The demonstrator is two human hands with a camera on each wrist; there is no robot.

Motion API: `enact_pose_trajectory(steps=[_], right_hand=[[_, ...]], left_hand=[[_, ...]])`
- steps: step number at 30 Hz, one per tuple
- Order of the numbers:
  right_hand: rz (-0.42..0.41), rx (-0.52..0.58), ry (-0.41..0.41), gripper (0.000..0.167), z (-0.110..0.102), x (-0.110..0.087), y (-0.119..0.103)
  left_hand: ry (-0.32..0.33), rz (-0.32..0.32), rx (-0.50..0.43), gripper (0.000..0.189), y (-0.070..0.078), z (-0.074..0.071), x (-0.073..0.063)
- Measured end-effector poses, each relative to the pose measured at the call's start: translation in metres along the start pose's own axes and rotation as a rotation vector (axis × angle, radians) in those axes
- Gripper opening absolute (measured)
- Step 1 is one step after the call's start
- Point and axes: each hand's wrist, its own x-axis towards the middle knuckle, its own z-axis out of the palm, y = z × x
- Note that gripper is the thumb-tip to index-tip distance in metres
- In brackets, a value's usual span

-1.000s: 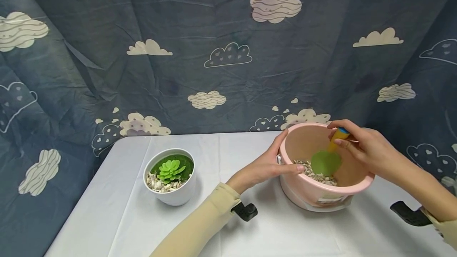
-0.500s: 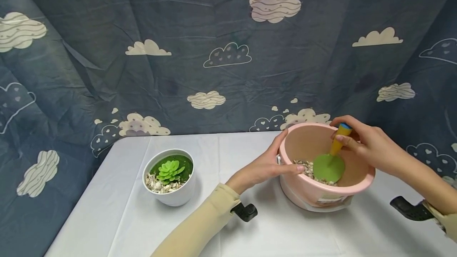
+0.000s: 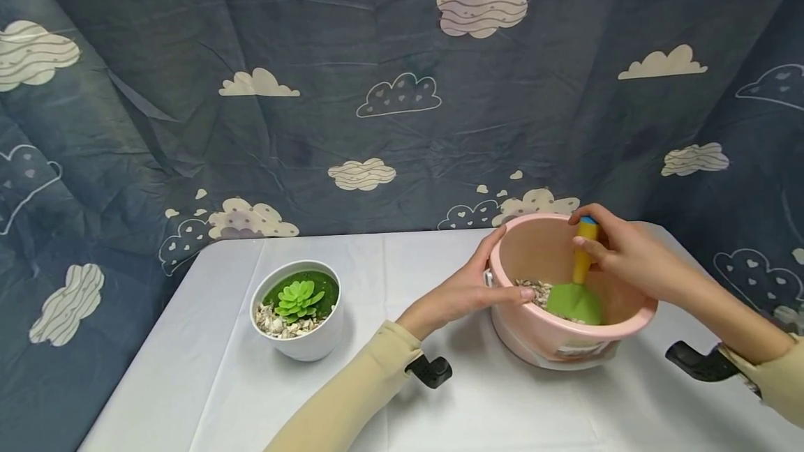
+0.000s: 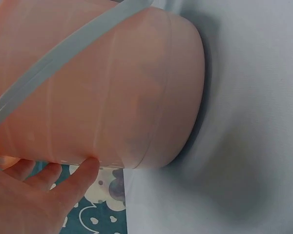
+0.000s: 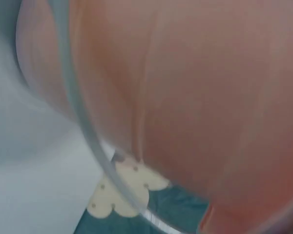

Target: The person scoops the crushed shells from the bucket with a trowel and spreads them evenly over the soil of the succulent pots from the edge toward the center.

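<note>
A pink bucket (image 3: 524,337) stands on the right half of the table, with small pebbles (image 3: 535,290) gathered in its bottom. My left hand (image 3: 449,298) grips its left side, the thumb laid over the rim and the fingers (image 4: 85,178) against the outer wall. Inside the bucket is a toy shovel with a green round blade (image 3: 574,304) and a yellow, blue-tipped handle. My right hand (image 3: 634,253) pinches that handle between thumb and fingers, above the right rim. The blade's lower edge is down among the pebbles. In the right wrist view, the bucket wall (image 5: 185,83) hides the shovel.
At the left of the white-covered table (image 3: 414,403) stands a white pot (image 3: 310,347) holding a green succulent (image 3: 299,300) and pale stones. The bucket's grey carrying handle (image 4: 63,58) hangs down its outside. A dark cloud-print cloth (image 3: 402,26) rises behind the table.
My right hand has raised the shovel's handle upright and shifted slightly left, the blade now lower among the pebbles. My left hand has kept its grip on the bucket.
</note>
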Motion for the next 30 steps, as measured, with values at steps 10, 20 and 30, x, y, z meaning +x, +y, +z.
enact_pose_trajectory(steps=[10, 20, 30], right_hand=[[0.062, 0.068, -0.018, 0.037, 0.005, 0.007, -0.003], [0.141, 0.159, -0.053, 0.042, 0.013, 0.014, -0.006], [0.159, 0.164, -0.086, 0.048, 0.018, 0.025, -0.006]], left_hand=[[0.016, 0.010, -0.007, 0.097, -0.001, 0.001, 0.000], [0.017, 0.009, -0.019, 0.097, -0.002, 0.000, 0.001], [0.010, -0.002, -0.019, 0.096, -0.003, 0.000, 0.001]])
